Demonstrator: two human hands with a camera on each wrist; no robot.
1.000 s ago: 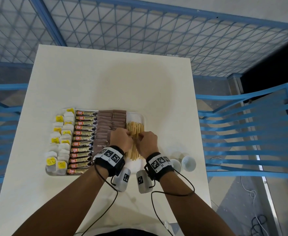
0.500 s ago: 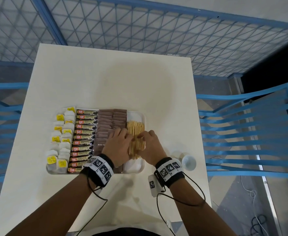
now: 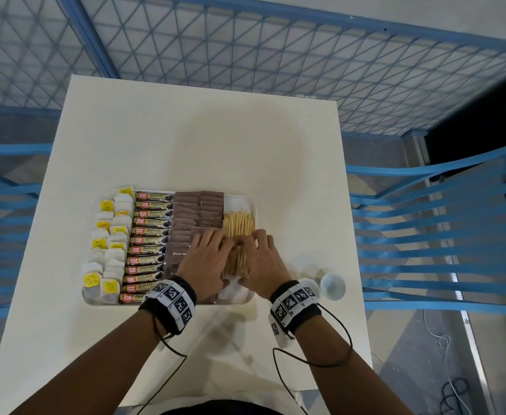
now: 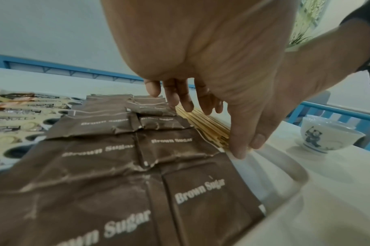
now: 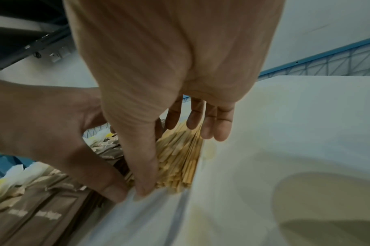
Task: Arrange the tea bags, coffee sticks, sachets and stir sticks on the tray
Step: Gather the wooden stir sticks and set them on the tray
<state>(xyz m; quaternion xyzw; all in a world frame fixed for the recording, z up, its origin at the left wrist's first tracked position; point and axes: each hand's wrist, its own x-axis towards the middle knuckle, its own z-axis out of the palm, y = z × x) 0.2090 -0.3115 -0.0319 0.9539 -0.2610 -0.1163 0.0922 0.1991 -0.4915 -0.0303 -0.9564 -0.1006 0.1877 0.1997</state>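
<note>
I am squaring the stir sticks (image 3: 237, 235) at the right end of the tray (image 3: 239, 202). My left hand (image 3: 205, 260) and right hand (image 3: 262, 262), fingers straight, press their sides. Next I should release gently.

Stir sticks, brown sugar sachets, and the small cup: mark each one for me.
stir sticks (image 3: 239, 224), head view, far half of the bundle, beyond the hands
brown sugar sachets (image 4: 169, 146), left wrist view, face of one printed sachet
small cup (image 4: 327, 134), left wrist view, its painted side wall
</note>
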